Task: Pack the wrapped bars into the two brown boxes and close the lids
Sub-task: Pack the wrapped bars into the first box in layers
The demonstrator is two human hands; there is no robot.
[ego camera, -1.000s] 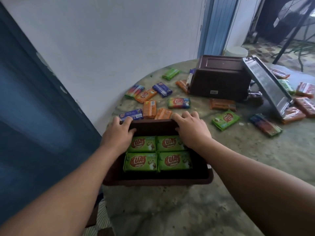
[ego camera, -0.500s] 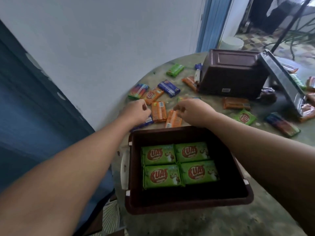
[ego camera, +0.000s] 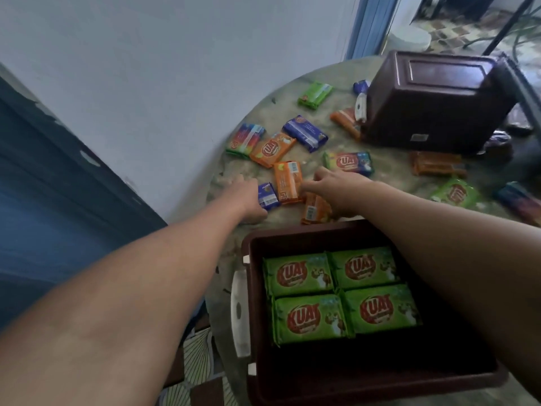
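Since half a second ago both hands have stayed past the far rim of the open brown plastic box (ego camera: pixel 371 385), and the view has tipped lower so the box now fills the near right. Four green wrapped bars (ego camera: pixel 341 294) lie flat in it, two by two, labels up, packed toward the far wall.

The left hand (ego camera: pixel 244 197) rests on the round mottled stone table (ego camera: pixel 395 200) with its fingers against a small blue wrapped bar (ego camera: pixel 268 196); whether they pinch it or only touch it cannot be told. The right hand (ego camera: pixel 333 184) stretches forward with loose, mostly straight fingers. Its fingertips touch the right edge of an upright orange wrapped bar (ego camera: pixel 288 181), and its palm lies over a second orange bar (ego camera: pixel 314 210) just beyond the box rim.

More wrapped bars in orange, green, blue and rainbow colours lie scattered farther out. The second brown box (ego camera: pixel 433 104) lies tipped on its side at the far right, with its grey lid (ego camera: pixel 524 80) open beside it.
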